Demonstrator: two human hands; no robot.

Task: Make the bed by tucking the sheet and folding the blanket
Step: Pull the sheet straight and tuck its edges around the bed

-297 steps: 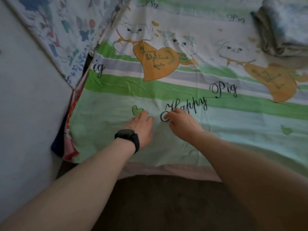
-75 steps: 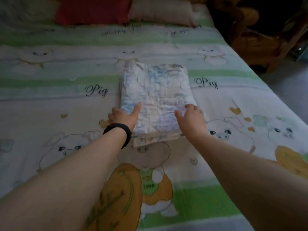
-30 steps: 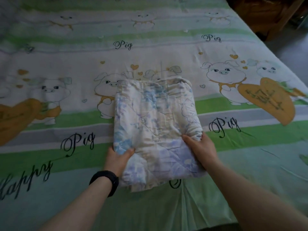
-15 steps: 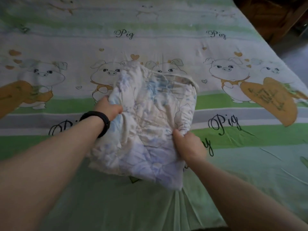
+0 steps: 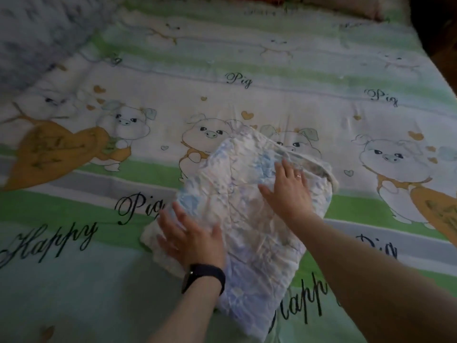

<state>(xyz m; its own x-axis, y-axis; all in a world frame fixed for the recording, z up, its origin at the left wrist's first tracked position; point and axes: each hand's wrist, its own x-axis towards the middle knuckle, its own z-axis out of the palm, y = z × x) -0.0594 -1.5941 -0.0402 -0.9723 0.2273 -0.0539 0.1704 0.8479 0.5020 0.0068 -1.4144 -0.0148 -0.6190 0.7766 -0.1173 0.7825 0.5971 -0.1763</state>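
We see the green and white pig-printed cotton bed sheet point(image 5: 321, 78) spread flat. On it the folded white and pale blue blanket point(image 5: 247, 219) lies diagonally under both hands. Our left hand point(image 5: 193, 241) and right hand point(image 5: 286, 191) press on it with fingers straight and spread, grasping nothing. Half a second ago both hands gripped its bunched edges.

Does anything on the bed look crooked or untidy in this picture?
Yes. The folded blanket lies diagonally across the stripes of the sheet, not square to them, and its far edge bulges open in loose layers. The left hand and the right hand rest flat on it.
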